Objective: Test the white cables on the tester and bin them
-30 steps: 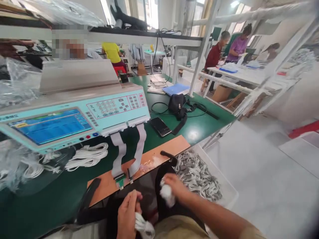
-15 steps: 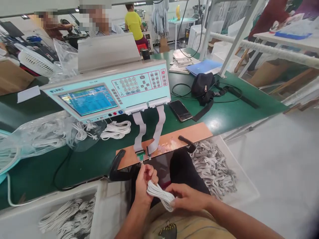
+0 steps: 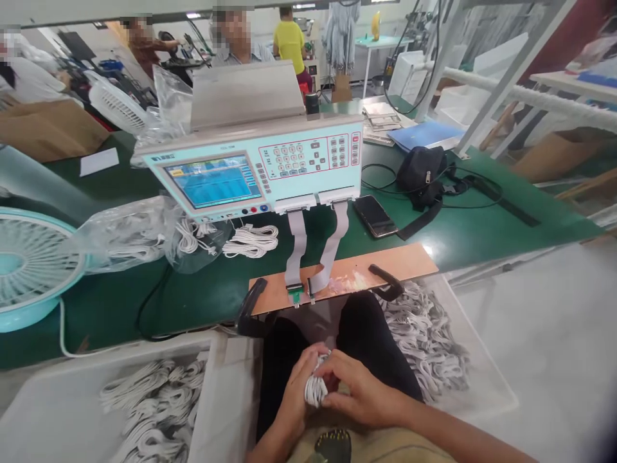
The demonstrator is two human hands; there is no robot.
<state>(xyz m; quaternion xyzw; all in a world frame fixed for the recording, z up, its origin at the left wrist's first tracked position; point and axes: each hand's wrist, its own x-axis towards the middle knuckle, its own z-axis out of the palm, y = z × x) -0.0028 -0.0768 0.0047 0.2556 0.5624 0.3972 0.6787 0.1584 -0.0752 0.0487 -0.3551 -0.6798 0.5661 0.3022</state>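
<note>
A coiled white cable bundle (image 3: 315, 391) is between my hands, low over my lap. My left hand (image 3: 299, 384) is closed around its left side. On the other side my right hand (image 3: 355, 386) grips it with bent fingers; the far end of the bundle is hidden behind the fingers. Beyond my hands, a small green circuit board with a socket (image 3: 295, 296) sits at the edge of a copper-coloured board (image 3: 409, 259). Two grey ribbon cables (image 3: 297, 241) run from it and a second connector (image 3: 312, 297) up to a tester with a screen (image 3: 308, 164).
Black clamps (image 3: 251, 308) hold the board to the green table (image 3: 202, 302). White bins of coiled cables stand at left (image 3: 212, 373) and right (image 3: 486, 347). A fan (image 3: 41, 270), bagged cables (image 3: 130, 235), a phone (image 3: 375, 217) and a black pouch (image 3: 419, 173) are on the table.
My left hand has drawn back from the socket towards my lap, and the cable end no longer touches it. Both hands have come together around the bundle. The view has shifted left.
</note>
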